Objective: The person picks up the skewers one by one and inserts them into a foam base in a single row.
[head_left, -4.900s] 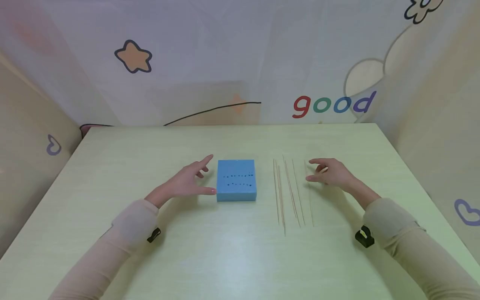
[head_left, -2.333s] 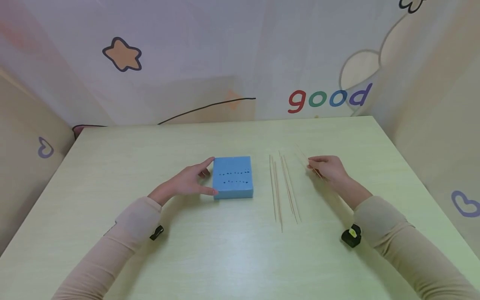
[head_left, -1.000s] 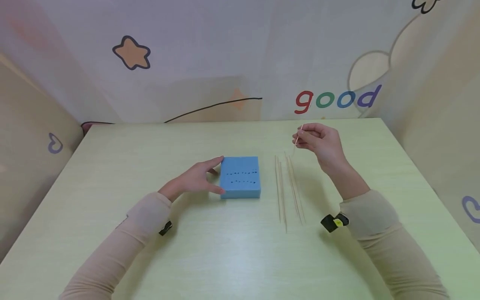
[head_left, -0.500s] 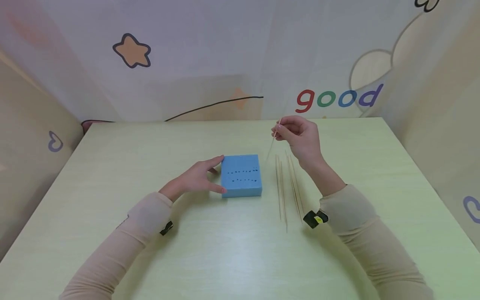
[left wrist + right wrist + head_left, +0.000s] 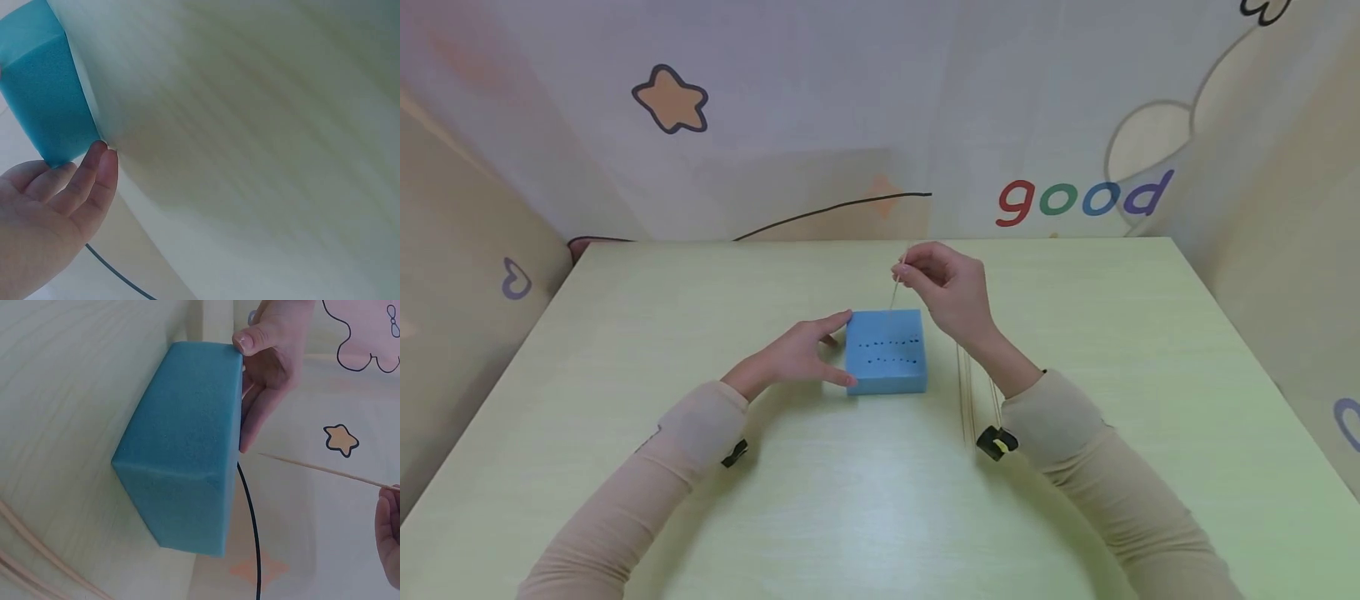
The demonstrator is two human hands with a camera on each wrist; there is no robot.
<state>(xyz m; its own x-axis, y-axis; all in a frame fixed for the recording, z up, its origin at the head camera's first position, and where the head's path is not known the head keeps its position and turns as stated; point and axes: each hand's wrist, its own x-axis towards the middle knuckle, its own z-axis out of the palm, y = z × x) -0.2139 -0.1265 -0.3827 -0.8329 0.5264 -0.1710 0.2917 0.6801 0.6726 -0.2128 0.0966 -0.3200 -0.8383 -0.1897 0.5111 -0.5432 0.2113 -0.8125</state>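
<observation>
A blue foam block (image 5: 880,329) with rows of dark holes in its top lies on the table. My left hand (image 5: 793,350) holds its left side, thumb at the front corner and index finger at the back corner; the other fingertips touch the block's side in the left wrist view. Above the block's back edge, my right hand (image 5: 951,292) pinches a thin wooden skewer (image 5: 325,469) between thumb and fingers. The skewer slants down, and its tip is apart from the block's top in the right wrist view. Several more skewers (image 5: 961,400) lie right of the block, partly hidden under my right forearm.
The pale wooden table (image 5: 715,533) reaches back to a printed cloth (image 5: 805,100) with a star and the word "good". Cloth also hangs at both sides. Black devices sit at both sleeve cuffs.
My right hand picked a skewer off the table's right side, raised it and carried it left over the block. My left hand closed in from beside the block and now holds it.
</observation>
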